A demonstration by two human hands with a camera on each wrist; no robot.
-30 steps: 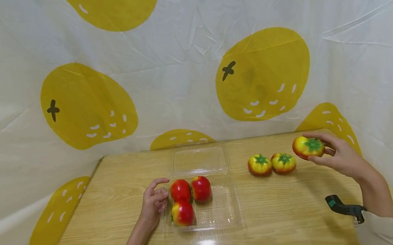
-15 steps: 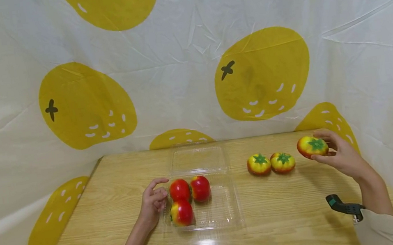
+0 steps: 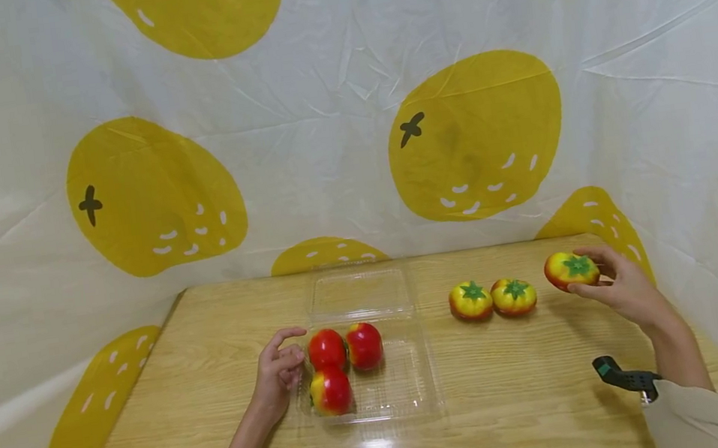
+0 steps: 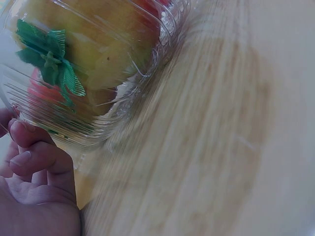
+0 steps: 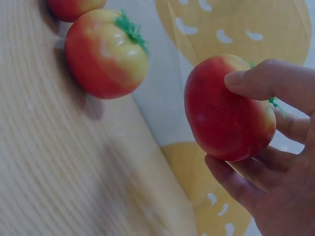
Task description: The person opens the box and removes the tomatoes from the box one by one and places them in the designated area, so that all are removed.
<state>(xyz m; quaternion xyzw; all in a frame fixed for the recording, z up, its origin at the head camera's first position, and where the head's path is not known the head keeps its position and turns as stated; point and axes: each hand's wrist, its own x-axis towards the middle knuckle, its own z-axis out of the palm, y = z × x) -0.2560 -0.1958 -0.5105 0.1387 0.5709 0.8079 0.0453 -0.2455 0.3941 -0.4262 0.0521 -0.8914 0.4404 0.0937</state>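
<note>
My right hand (image 3: 629, 287) holds a red-and-yellow toy tomato (image 3: 572, 270) with a green star-shaped calyx, above the table's right side. In the right wrist view, the thumb lies across the tomato's (image 5: 226, 110) side with the other fingers behind and below it. Two similar tomatoes, a left one (image 3: 470, 301) and a right one (image 3: 514, 297), sit side by side on the table. My left hand (image 3: 278, 371) pinches the left rim of an open clear plastic container (image 3: 398, 393). Inside it, three tomatoes (image 3: 364, 346) cluster on the left; one calyx (image 4: 51, 59) shows through the wall.
The container's hinged lid (image 3: 361, 293) lies folded back toward the far edge of the wooden table (image 3: 491, 403). Behind and beside the table hangs a white curtain (image 3: 319, 176) with yellow fruit prints. A black wrist mount (image 3: 624, 377) sticks out from each sleeve.
My right hand has shifted slightly right with the tomato, away from the two on the table, and tilted it a little. The left hand stays at the container's rim.
</note>
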